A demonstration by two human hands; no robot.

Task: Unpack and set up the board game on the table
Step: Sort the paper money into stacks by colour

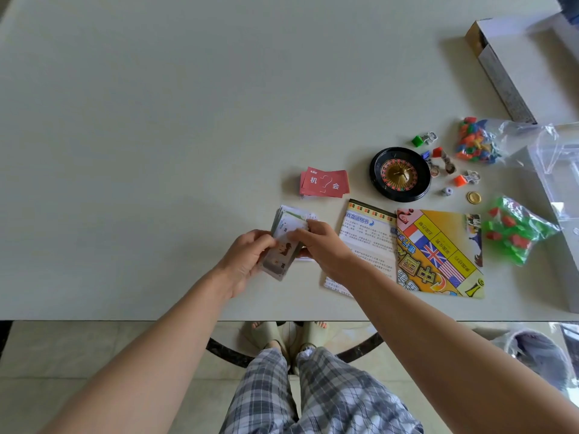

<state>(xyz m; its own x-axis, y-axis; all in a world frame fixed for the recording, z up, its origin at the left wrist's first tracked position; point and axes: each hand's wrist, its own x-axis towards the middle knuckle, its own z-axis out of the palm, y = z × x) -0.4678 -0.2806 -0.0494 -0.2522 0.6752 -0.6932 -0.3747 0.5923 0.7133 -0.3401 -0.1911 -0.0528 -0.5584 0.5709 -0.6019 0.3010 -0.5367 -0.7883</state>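
head: red cards [324, 182] beside roulette wheel [400, 174]

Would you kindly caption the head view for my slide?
Left hand and right hand hold a card stack beside a red card pile, roulette wheel, rule sheet and folded board.

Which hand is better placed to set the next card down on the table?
Right, probably. The left hand grips the card stack as its holder, while the right hand pinches its upper cards and lies nearer the red cards and instruction sheet on the table.
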